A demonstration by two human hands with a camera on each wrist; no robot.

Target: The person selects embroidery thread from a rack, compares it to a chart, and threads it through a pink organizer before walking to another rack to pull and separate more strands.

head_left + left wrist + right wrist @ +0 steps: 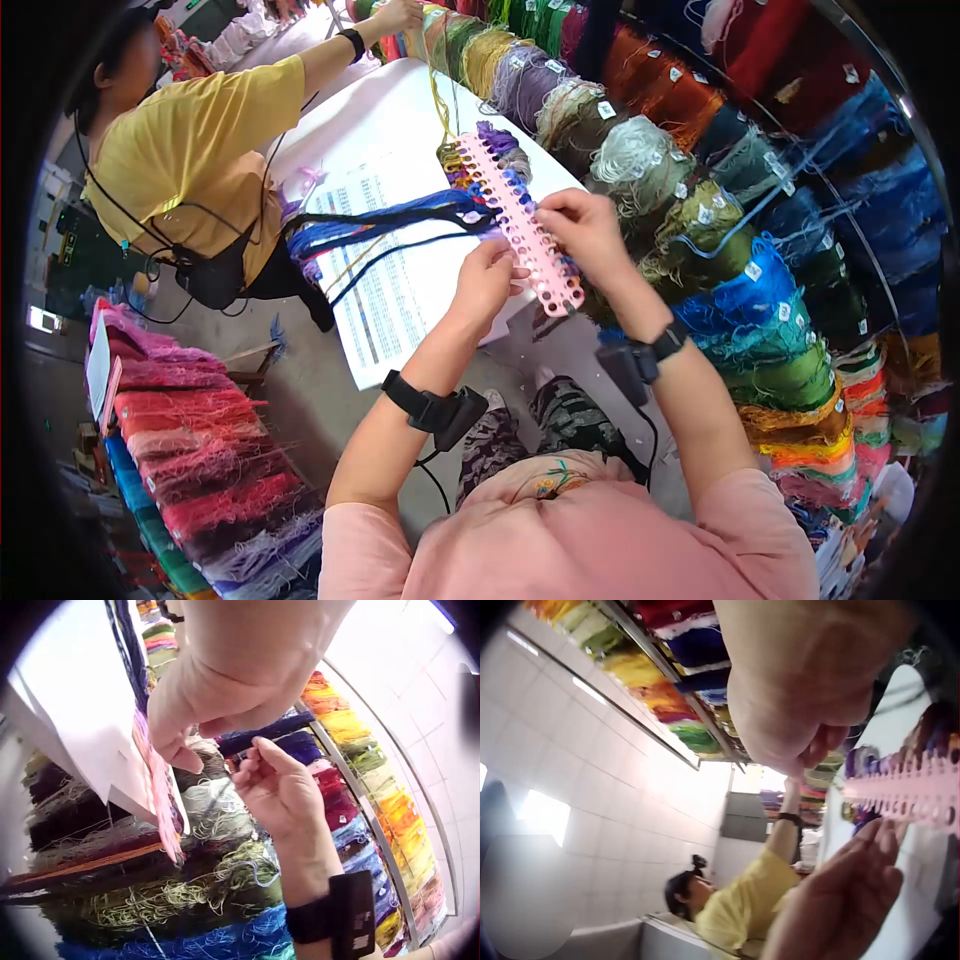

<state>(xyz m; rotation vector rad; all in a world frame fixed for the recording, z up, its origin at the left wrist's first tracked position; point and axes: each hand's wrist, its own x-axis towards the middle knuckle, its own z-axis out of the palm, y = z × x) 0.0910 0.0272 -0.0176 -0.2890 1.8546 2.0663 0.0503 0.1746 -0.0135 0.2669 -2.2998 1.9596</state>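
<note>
A long pink thread card (530,225) with holes along both edges lies slantwise over the table's right side, its lower end past the table edge. Small looped bundles of purple, grey, olive and dark thread hang from its holes. My left hand (487,280) holds the card's left edge near the lower end with its fingertips. On the other side, my right hand (585,230) is bent close over the right edge. In the left wrist view, the right hand's (281,787) thumb and forefinger pinch a thin dark thread. Blue and black thread hanks (390,228) trail left from the card.
A printed chart (370,300) lies on the white table (330,110). Many coloured thread hanks (640,150) hang on racks along the right, and red and pink hanks (200,430) at lower left. A person in a yellow shirt (200,130) reaches across the table's far end.
</note>
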